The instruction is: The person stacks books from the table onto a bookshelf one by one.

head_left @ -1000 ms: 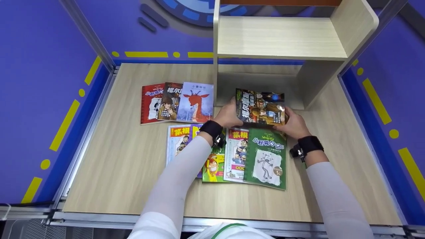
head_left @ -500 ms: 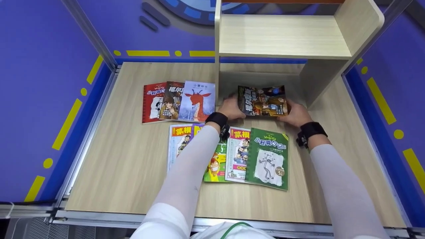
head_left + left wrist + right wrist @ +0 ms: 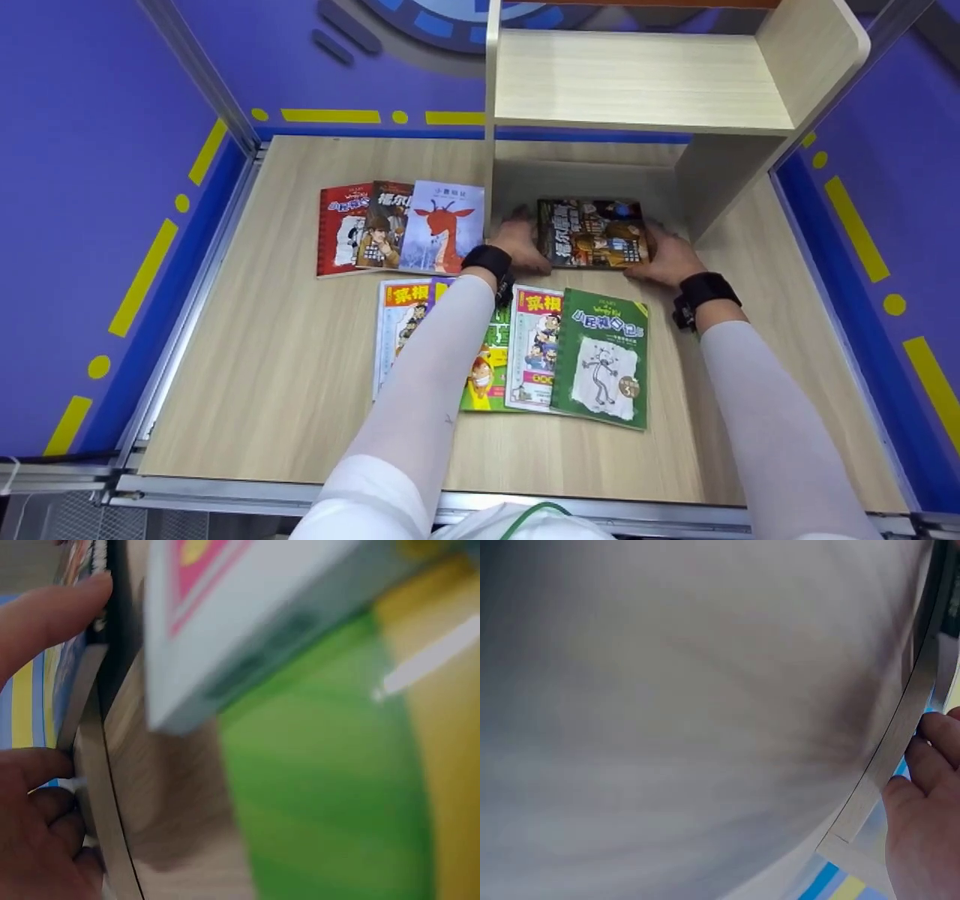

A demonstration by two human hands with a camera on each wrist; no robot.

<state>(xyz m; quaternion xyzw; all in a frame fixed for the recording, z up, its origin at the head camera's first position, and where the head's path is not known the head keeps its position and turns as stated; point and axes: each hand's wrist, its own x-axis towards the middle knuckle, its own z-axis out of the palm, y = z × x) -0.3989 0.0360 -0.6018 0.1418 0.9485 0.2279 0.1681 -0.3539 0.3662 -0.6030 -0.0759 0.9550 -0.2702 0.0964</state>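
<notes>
A dark comic-style book (image 3: 596, 232) with white lettering lies nearly flat at the front of the shelf unit's lower compartment. My left hand (image 3: 523, 244) grips its left end, the thumb at the front corner. At the opposite end my right hand (image 3: 670, 259) holds the book, thumb near the front edge and the other fingers farther back. In the left wrist view, the left thumb (image 3: 56, 622) presses beside the book's dark edge. The right wrist view mostly holds a pale blurred surface, with the right hand (image 3: 926, 817) at its right side.
The wooden shelf unit (image 3: 637, 82) stands over the book, its side panels flanking the hands. Left of it overlap a red book (image 3: 341, 240), a detective book (image 3: 381, 244) and a deer book (image 3: 442, 232). Several more, including a green book (image 3: 604, 360), lie in front.
The book has moved back toward the lower compartment in both hands and gone from tilted to nearly flat. The other books stay where they were.
</notes>
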